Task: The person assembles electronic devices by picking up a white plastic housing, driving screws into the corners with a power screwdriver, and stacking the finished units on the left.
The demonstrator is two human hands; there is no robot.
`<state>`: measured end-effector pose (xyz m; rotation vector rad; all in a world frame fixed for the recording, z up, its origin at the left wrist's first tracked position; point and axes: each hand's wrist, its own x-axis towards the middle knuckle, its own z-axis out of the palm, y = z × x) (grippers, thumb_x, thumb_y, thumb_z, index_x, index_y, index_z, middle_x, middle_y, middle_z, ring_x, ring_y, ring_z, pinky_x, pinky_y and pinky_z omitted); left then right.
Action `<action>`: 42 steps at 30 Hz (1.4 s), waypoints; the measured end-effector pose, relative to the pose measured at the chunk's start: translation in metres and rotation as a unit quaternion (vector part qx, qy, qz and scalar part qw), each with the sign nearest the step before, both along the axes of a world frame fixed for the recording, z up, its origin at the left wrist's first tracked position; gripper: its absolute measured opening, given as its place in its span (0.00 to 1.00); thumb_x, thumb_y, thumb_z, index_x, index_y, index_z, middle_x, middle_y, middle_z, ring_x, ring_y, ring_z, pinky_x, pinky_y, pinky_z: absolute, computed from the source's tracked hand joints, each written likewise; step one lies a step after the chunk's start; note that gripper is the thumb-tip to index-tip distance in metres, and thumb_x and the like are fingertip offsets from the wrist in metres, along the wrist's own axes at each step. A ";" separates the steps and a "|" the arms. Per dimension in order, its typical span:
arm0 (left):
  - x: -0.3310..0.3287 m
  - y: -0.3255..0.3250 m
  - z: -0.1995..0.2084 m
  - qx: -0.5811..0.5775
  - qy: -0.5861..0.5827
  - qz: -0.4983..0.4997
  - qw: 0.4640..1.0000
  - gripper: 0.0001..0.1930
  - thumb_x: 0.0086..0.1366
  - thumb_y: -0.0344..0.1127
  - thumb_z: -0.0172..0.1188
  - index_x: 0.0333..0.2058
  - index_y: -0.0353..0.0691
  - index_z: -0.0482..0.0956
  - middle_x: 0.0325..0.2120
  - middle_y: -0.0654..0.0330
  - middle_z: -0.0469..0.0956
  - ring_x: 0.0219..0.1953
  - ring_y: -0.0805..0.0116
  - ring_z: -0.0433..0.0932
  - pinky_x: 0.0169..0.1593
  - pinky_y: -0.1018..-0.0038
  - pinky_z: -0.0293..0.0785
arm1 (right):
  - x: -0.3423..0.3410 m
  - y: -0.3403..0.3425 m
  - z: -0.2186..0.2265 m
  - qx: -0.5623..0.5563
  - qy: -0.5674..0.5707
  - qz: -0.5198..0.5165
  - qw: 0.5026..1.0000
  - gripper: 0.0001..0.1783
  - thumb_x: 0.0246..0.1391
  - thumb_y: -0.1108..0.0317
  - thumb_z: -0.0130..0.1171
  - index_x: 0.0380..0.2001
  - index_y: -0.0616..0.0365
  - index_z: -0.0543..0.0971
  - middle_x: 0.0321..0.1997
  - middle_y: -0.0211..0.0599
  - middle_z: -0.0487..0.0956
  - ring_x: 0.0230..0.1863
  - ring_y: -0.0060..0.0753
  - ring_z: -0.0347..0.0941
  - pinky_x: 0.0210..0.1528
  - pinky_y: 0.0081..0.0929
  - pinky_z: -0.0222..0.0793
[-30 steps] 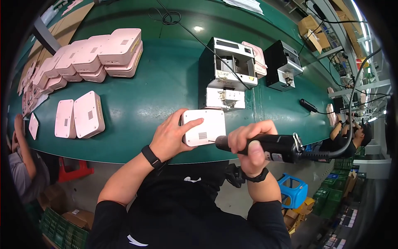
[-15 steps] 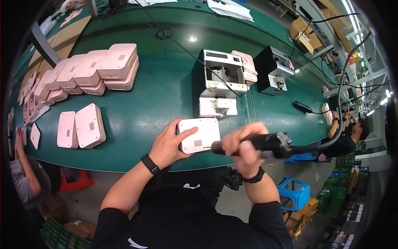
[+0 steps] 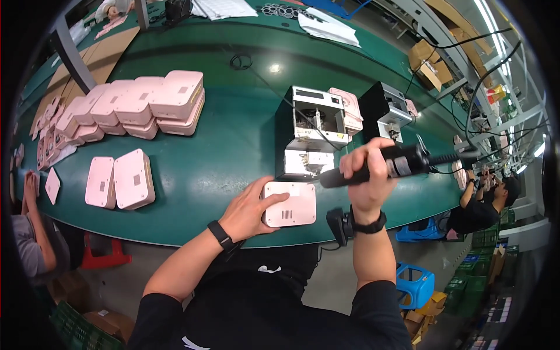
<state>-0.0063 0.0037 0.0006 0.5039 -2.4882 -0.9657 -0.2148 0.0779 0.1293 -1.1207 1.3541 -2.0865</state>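
My left hand (image 3: 248,211) grips the left side of a pale pink rounded box casing (image 3: 300,214), its thumb laid over the top. The casing lies flat near the table's front edge, with a small vent grille and corner holes facing up. My right hand (image 3: 372,182) is wrapped around a black corded electric screwdriver (image 3: 402,165), held tilted above the table with its nose to the left. That nose is beside the metal front of a black-and-silver screw feeder (image 3: 312,137). Whether a screw sits on the bit is too small to tell.
Stacked pink casings (image 3: 175,100) stand at the left, with two more casings (image 3: 133,178) nearer me. A second feeder (image 3: 382,111) and a pink part (image 3: 348,109) are at the right. A cable crosses above the first feeder. Other people sit at both sides.
My right hand has lifted the screwdriver off the casing and moved it up and right, to beside the feeder's front. My left hand still holds the casing.
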 end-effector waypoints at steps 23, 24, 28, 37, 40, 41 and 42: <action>-0.008 -0.001 -0.006 0.026 0.032 0.008 0.999 0.37 0.41 0.41 0.78 0.55 0.55 0.77 0.53 0.52 0.67 0.53 0.50 0.72 0.55 0.61 0.73 | 0.086 0.044 0.008 0.081 0.050 0.143 0.985 0.25 0.52 0.50 0.66 0.37 0.52 0.64 0.21 0.32 0.70 0.19 0.30 0.68 0.29 0.33 0.69; -0.008 -0.001 -0.007 0.028 0.032 0.008 0.999 0.37 0.41 0.41 0.78 0.55 0.55 0.77 0.53 0.52 0.67 0.53 0.50 0.72 0.55 0.61 0.73 | 0.084 0.045 0.010 0.074 0.042 0.138 0.987 0.25 0.52 0.50 0.67 0.37 0.51 0.64 0.20 0.31 0.70 0.18 0.30 0.68 0.28 0.32 0.69; -0.008 -0.002 -0.011 0.012 0.045 0.004 0.999 0.37 0.41 0.39 0.78 0.55 0.55 0.77 0.52 0.52 0.67 0.53 0.50 0.72 0.55 0.61 0.73 | 0.082 0.044 0.016 0.055 0.030 0.133 0.989 0.25 0.51 0.49 0.67 0.36 0.51 0.64 0.18 0.29 0.70 0.16 0.29 0.68 0.25 0.32 0.68; 0.006 -0.011 0.014 -0.026 0.065 -0.019 0.997 0.36 0.41 0.42 0.78 0.53 0.54 0.78 0.58 0.51 0.67 0.60 0.51 0.70 0.56 0.59 0.73 | 0.078 0.044 0.021 0.034 0.025 0.112 0.993 0.25 0.51 0.49 0.65 0.36 0.51 0.64 0.17 0.28 0.69 0.14 0.28 0.67 0.22 0.31 0.69; 0.014 -0.009 0.020 -0.023 0.112 -0.031 0.993 0.29 0.43 0.42 0.77 0.47 0.51 0.82 0.56 0.55 0.71 0.60 0.53 0.71 0.55 0.59 0.73 | 0.078 0.045 0.022 0.022 0.014 0.105 0.994 0.24 0.52 0.48 0.64 0.36 0.51 0.64 0.17 0.28 0.69 0.13 0.28 0.67 0.21 0.30 0.68; 0.014 -0.007 0.014 -0.023 0.129 -0.036 0.991 0.24 0.44 0.40 0.76 0.44 0.49 0.84 0.53 0.57 0.73 0.59 0.54 0.72 0.55 0.60 0.74 | 0.078 0.045 0.022 0.016 0.012 0.105 0.994 0.24 0.52 0.49 0.64 0.36 0.52 0.64 0.17 0.28 0.69 0.13 0.28 0.67 0.21 0.30 0.68; 0.015 -0.005 0.009 -0.022 0.146 -0.040 0.988 0.20 0.46 0.39 0.75 0.40 0.48 0.85 0.50 0.58 0.76 0.57 0.55 0.73 0.54 0.60 0.74 | 0.079 0.045 0.022 0.011 0.011 0.104 0.994 0.24 0.52 0.49 0.63 0.36 0.52 0.64 0.17 0.28 0.69 0.12 0.28 0.67 0.20 0.30 0.68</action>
